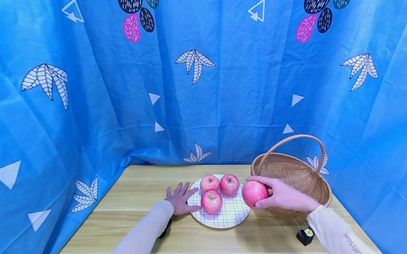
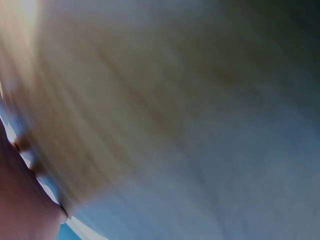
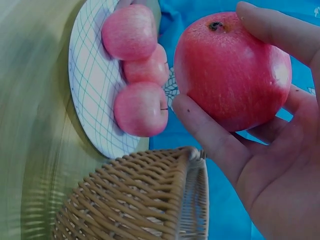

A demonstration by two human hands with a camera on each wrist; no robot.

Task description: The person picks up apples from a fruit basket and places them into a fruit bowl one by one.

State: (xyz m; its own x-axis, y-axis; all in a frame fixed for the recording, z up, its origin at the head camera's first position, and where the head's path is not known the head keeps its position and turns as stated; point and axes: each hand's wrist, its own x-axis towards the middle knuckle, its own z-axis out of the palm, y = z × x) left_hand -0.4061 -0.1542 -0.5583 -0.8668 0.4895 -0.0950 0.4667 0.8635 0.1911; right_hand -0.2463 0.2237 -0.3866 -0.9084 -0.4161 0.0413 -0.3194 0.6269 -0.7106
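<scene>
In the head view my right hand (image 1: 285, 193) grips an apple (image 1: 254, 194) between the plate's right edge and the wicker basket (image 1: 294, 170). The right wrist view shows thumb and fingers curled round this pink-red apple (image 3: 232, 72), its dark blossom end showing. Three more apples (image 1: 211, 202) sit together on the left part of a round white plate (image 1: 230, 219) with a checked pattern. My left hand (image 1: 180, 200) lies with spread fingers at the plate's left rim. In the left wrist view only a blurred bit of that hand (image 2: 30, 200) shows at the lower left.
The basket's tall arched handle (image 1: 295, 136) rises at the back right of the wooden table (image 1: 142, 185). A blue patterned curtain (image 1: 205, 103) hangs behind and along both sides. A small black device (image 1: 305, 236) is on my right wrist.
</scene>
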